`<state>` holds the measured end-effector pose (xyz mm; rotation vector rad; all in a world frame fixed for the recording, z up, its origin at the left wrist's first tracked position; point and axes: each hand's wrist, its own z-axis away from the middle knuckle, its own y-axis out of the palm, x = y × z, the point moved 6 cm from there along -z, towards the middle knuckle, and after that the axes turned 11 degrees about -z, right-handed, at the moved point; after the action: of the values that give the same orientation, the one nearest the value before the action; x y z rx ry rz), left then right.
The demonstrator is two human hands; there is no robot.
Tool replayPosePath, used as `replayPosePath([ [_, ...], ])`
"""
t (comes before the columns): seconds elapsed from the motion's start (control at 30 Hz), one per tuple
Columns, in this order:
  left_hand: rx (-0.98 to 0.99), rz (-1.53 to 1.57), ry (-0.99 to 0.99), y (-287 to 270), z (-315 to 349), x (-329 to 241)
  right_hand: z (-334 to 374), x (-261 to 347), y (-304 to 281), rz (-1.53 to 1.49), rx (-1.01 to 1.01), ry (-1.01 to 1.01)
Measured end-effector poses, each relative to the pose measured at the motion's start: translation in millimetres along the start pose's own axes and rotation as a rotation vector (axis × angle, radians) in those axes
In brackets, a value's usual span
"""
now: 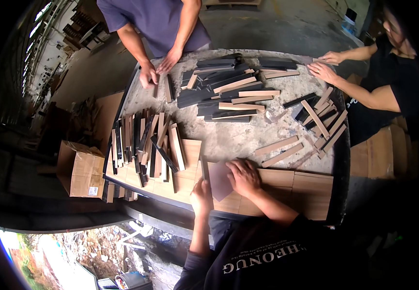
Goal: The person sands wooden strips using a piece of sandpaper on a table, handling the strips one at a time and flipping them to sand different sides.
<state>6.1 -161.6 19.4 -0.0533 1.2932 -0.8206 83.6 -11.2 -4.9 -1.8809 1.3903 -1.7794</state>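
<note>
Upright in my left hand [201, 195] is a narrow wooden strip [205, 168], its fingers closed round the lower end. Beside it, my right hand [243, 177] grips a dull purple-brown sheet of sandpaper [221, 182] by its right side. The sheet's left edge lies along the strip; whether the two touch I cannot tell. Both hands are over light wooden boards [273, 178] along the near edge of the table. Left of my left hand lies a heap of wooden strips [144, 145], some with black faces.
The worktable [219, 140] carries a pile of black and bare-wood strips [228, 92] and a smaller pile [320, 118] at right. Two co-workers stand at the far side and the right, their hands [158, 71] on strips. A cardboard box [81, 169] sits left of the table.
</note>
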Motion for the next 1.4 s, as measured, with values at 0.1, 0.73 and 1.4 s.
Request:
replayPosePath([
  [0.1, -0.263, -0.576, 0.293, -1, -1, -18, 0, 3, -4, 0.002, -0.002, 0.020],
  [0.73, -0.057, -0.345, 0.187, 19, 12, -12, -3, 1, -6, -0.044, -0.011, 0.037],
  [1.4, -0.318, -1.074, 0.521, 37, -38, 12, -5, 0, -2, -0.035, -0.007, 0.055],
])
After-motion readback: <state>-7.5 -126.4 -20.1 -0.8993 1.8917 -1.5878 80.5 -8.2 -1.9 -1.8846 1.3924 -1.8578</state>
